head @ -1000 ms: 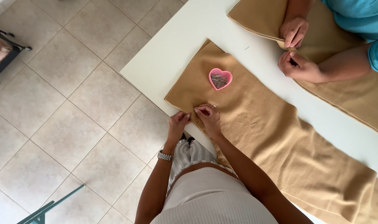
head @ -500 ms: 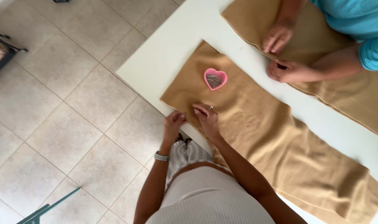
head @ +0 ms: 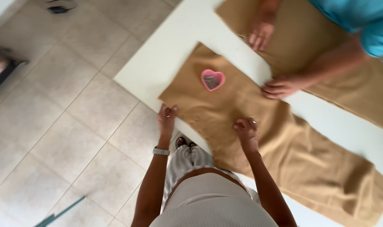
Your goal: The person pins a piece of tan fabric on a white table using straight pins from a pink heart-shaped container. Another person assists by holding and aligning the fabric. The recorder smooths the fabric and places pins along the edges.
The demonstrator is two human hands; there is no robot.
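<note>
On near table edge [head: 149, 90], tan cloth [head: 258, 138] lies flat. Our left hand [head: 167, 120] pinches its corner, right hand [head: 246, 130] curls onto cloth. We judge: keep edge taut, aligned. Pink heart dish [head: 213, 80] sits beyond.

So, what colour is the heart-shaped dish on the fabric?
Pink. The heart-shaped dish shows best in the head view, on tan fabric.

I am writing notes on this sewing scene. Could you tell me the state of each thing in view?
Near cloth: flat on table, one end over the edge.
Far cloth: flat, under another person's hands.
Heart box: open, on near cloth.
Left hand: on near cloth's corner.
Right hand: fingers curled, on near cloth.
Table: white, partly covered.
</note>
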